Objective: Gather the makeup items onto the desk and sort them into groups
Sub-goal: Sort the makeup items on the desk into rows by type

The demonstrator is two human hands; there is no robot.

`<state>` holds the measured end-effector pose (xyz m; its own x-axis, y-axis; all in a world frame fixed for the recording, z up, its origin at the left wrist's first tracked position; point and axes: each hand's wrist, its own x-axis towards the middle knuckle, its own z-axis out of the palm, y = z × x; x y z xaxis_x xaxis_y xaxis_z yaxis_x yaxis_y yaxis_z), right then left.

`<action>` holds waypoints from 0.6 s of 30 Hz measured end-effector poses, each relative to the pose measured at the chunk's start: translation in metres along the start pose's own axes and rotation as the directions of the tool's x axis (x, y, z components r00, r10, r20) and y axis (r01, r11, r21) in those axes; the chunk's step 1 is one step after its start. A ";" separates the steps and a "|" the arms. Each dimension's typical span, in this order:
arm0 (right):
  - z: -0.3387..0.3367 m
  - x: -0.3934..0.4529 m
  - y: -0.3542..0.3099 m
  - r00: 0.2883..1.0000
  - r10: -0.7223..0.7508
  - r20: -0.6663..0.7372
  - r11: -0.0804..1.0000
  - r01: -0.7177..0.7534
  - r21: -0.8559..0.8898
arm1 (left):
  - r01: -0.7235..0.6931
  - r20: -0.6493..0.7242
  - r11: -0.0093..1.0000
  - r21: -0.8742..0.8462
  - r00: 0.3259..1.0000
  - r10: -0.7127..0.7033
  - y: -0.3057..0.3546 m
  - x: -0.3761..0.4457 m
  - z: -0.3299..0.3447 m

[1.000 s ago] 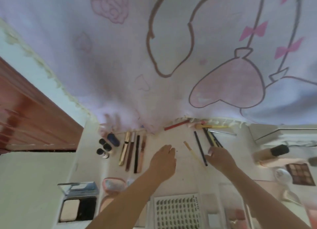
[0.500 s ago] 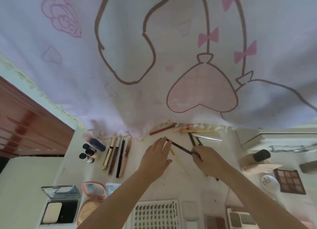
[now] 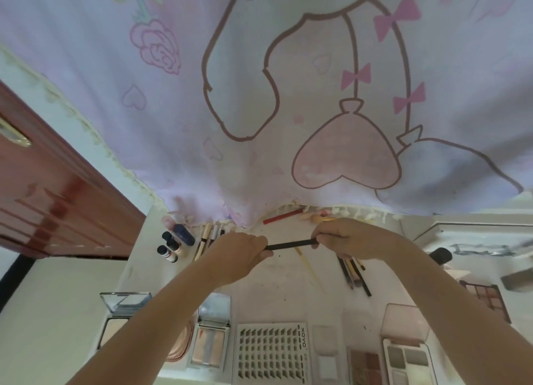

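A thin black makeup pencil is held level above the white desk, one end pinched in my left hand, the other in my right hand. Under my right wrist lie several dark and gold pencils. One pale yellow pencil lies alone below the held one. A row of slim gold and dark tubes lies left of my left hand, partly hidden by it. Small dark-capped bottles and a navy tube stand further left.
A red pencil and pink items lie at the desk's far edge under a hanging pink cartoon cloth. Compacts, a false-lash tray and eyeshadow palettes line the near edge. A brown palette lies at right.
My right hand picked the black pencil up from the desk and raised it. My left hand came up and took its other end. The camera tilted, so the desk sits lower in view.
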<state>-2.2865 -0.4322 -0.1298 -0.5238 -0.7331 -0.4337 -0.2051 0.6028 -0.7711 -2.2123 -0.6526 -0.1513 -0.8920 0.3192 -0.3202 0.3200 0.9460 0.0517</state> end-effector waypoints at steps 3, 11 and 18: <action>-0.005 0.003 -0.013 1.000 -0.025 -0.012 0.999 0.024 -0.033 | 0.005 -0.017 0.999 -0.032 1.000 -0.005 -0.006 -0.008 -0.011; -0.024 -0.002 -0.049 0.988 -0.095 -0.120 0.974 0.068 -0.218 | 0.054 -0.085 0.970 -0.236 0.993 -0.076 -0.034 -0.033 -0.035; -0.063 -0.021 -0.066 0.927 -0.111 -0.357 0.973 0.029 -0.228 | 0.178 -0.184 0.844 -0.505 0.934 -0.307 -0.083 -0.062 -0.057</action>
<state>-2.3140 -0.4371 -0.0405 -0.7584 -0.6343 -0.1500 -0.4033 0.6375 -0.6565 -2.2020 -0.7475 -0.0817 -0.9899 0.0175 -0.1404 -0.0502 0.8841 0.4646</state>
